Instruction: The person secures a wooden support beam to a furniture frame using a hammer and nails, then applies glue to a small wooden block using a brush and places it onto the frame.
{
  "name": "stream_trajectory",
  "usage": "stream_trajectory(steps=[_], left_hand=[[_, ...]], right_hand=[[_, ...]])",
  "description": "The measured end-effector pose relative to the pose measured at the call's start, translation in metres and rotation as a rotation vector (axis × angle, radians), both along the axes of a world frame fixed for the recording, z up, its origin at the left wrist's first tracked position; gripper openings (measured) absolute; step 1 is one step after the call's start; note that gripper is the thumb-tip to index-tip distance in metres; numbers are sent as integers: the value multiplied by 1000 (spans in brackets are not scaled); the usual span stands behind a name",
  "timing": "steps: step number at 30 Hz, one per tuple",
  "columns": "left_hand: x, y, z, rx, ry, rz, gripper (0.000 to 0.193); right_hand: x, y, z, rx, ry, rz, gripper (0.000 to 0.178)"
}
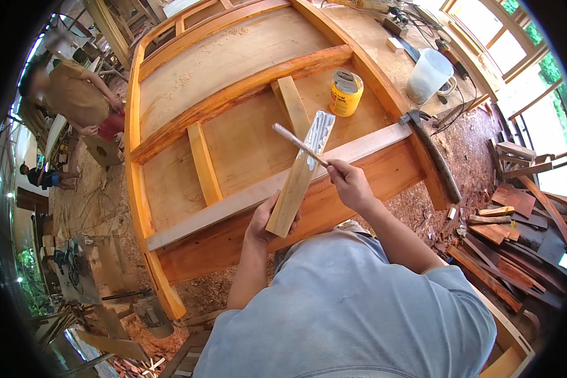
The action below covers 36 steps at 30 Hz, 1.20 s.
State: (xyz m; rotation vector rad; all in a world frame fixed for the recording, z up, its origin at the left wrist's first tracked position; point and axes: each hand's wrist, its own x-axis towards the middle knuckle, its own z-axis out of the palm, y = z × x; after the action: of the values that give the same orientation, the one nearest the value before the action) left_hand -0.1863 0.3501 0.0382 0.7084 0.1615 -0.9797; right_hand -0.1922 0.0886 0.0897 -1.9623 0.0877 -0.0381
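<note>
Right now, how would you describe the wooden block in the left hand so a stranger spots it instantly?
Start with the large orange-brown frame across the upper middle. At its near side, the left hand holds a short, pale wooden block. Unlike the bare slats beyond it, its far end is smeared with white paste.

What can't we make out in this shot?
Head view:
- Most of the left hand's fingers: behind the wooden strip.
- The strip's underside: turned away from the camera.
- The near end of the thin stick: covered by the right hand.
- Far end of the orange frame: cut off by the top edge.
- The far person's hands: too small and blurred.
</note>
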Motion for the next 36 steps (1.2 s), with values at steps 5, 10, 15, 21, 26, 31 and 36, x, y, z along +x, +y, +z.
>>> stream_trajectory(steps=[5,10,15,21,26,31,36], left_hand=[[-1,-3,0,-97,-11,-6,60],[0,1,0,-122,-28,-21,58],[-3,-6,-1,-83,-34,-1,58],[-4,-9,-9,-92,-25,28,56],[-4,-7,-14,-174,-3,10,56],[-8,-9,-5,-155,-3,49,59],[-7,-11,-10,-134,5,54,58]], right_hand=[[-50,-49,-23,-190,-25,9,19],[-76,-92,-2,-238,101,3,19],[-32,-26,5,239,178,-26,30],[-19,-20,-16,8,343,135,44],[-49,-75,4,-188,518,180,43],[-66,-112,8,-53,516,96,34],[-42,-44,19,17,205,223,29]])
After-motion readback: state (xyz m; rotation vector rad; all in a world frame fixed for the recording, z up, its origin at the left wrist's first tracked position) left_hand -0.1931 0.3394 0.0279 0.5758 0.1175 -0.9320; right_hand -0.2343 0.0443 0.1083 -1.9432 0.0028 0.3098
